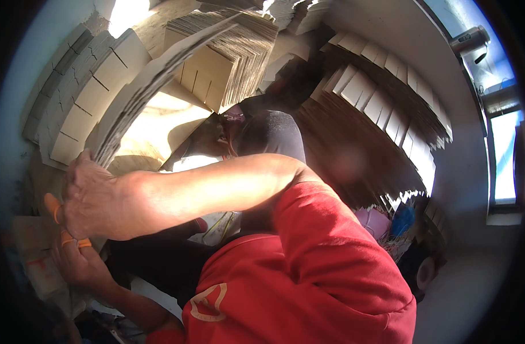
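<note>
My right hand (pixel 90 198) reaches across to the left, closed at the lower end of a thin, curved bundle of grey cardboard sheets (pixel 142 94). The bundle stands tilted, its far end leaning up and to the right. Just below is my left hand (pixel 82 266), fingers bent and close against the right hand. Orange coverings (pixel 76 241) show around its fingertips, and another orange piece (pixel 52 206) sticks out beside the right hand. What the left fingers grip, if anything, is hidden.
Slotted cardboard pieces (pixel 87 109) stand stacked at the left wall. A tall cardboard stack (pixel 239 63) is at the far middle, and long rows of cardboard (pixel 377 109) fill the right. My knee (pixel 274 135) rises between them. A pink object (pixel 372 222) and blue plastic (pixel 403 219) lie at right.
</note>
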Demonstrator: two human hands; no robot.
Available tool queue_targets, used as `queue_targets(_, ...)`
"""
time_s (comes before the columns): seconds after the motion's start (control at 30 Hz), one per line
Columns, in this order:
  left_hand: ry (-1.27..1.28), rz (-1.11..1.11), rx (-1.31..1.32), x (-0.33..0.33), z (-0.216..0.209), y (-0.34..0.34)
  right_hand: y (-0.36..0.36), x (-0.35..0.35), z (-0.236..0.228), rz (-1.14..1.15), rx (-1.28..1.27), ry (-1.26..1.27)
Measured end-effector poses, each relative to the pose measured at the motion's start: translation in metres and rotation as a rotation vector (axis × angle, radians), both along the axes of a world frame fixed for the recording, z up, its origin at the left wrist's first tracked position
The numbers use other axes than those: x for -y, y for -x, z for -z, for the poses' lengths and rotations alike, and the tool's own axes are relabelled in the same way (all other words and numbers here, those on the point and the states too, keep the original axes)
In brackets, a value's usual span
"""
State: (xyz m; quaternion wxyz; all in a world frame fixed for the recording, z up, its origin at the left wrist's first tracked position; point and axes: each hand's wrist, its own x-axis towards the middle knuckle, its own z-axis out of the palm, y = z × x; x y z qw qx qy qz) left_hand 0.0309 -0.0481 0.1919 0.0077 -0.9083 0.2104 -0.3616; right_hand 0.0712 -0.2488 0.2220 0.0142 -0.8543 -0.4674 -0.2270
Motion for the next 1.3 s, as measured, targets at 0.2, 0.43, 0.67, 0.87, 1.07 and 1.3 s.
queue_targets(0.2, 0.091, 0.371, 0.086, 0.094, -0.009, 0.002, 0.063, 0.143, 0.014, 0.677, 0.105, -0.071)
queue_targets(0.43, 0.135, 0.401, -0.058, 0.086, 0.055, -0.016, 0.233, 0.425, 0.083, 1.602, 0.380, 0.141)
queue_targets(0.67, 0.100, 0.387, -0.223, 0.088, 0.091, -0.025, 0.313, 0.526, 0.153, 1.876, 0.234, 0.194)
queue_targets(0.87, 0.093, 0.414, -0.202, 0.097, 0.095, -0.032, 0.318, 0.537, 0.172, 1.885, 0.035, 0.157)
queue_targets(1.07, 0.129, 0.394, -0.266, 0.090, 0.101, -0.031, 0.325, 0.558, 0.161, 1.721, -0.272, 0.029)
queue_targets(1.3, 0.263, 0.376, -0.355, 0.084, 0.115, -0.031, 0.297, 0.601, 0.110, 1.609, -0.628, -0.038)
